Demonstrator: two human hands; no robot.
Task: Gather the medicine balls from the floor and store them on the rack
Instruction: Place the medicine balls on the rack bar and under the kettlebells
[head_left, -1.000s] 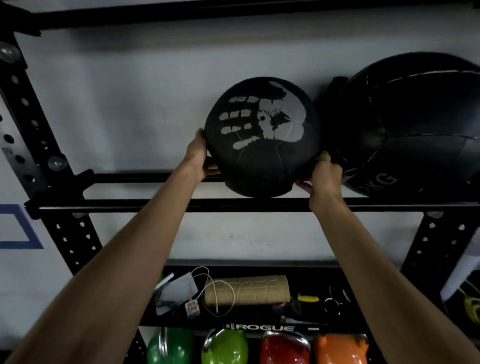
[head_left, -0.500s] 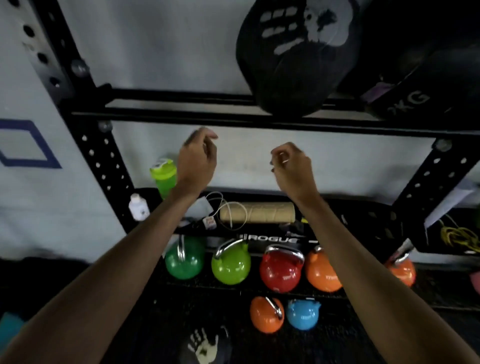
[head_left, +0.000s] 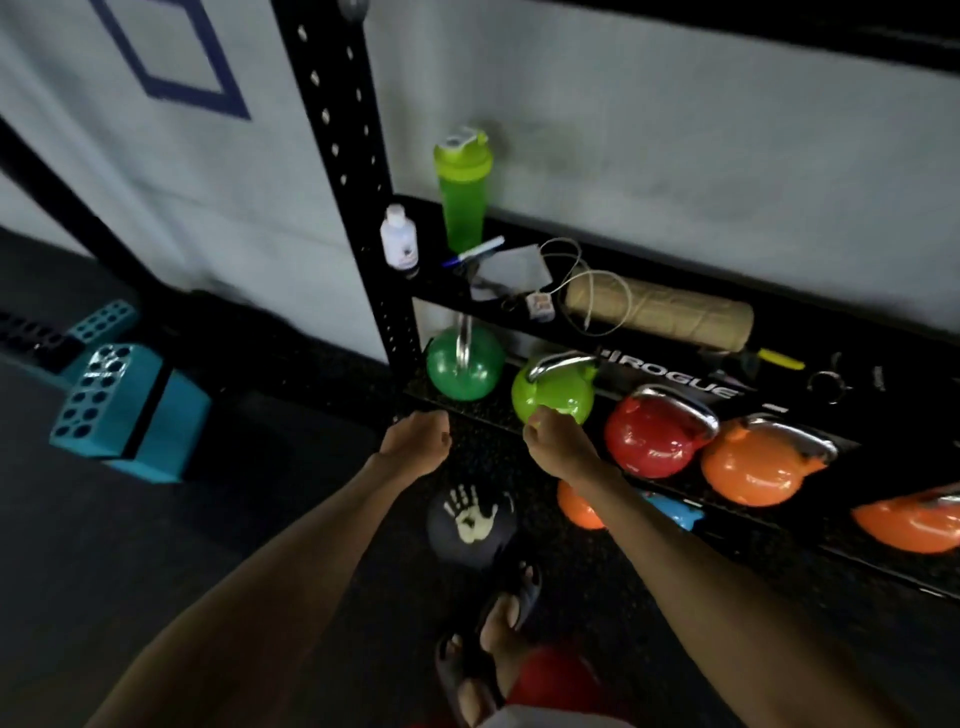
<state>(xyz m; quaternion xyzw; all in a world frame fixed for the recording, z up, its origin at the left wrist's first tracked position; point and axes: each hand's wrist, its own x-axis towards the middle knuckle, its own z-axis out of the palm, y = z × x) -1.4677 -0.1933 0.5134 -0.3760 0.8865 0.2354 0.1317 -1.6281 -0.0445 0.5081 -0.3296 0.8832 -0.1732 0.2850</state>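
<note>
A black medicine ball with a pale handprint lies on the dark floor just in front of my sandalled foot. My left hand hangs above it with loosely curled fingers and holds nothing. My right hand is beside it to the right, also loosely curled and empty, in front of a lime kettlebell. The black rack stands against the white wall; its upper shelf with the stored balls is out of view.
Kettlebells line the rack's lowest level: green, lime, red, orange. More stand on the floor. A green shaker bottle, a white bottle and a tan roller sit on the shelf. Teal blocks lie to the left.
Both hands let go of the handprint ball on the upper shelf and dropped down. My view swung from the shelf to the floor, where another handprint ball now shows.
</note>
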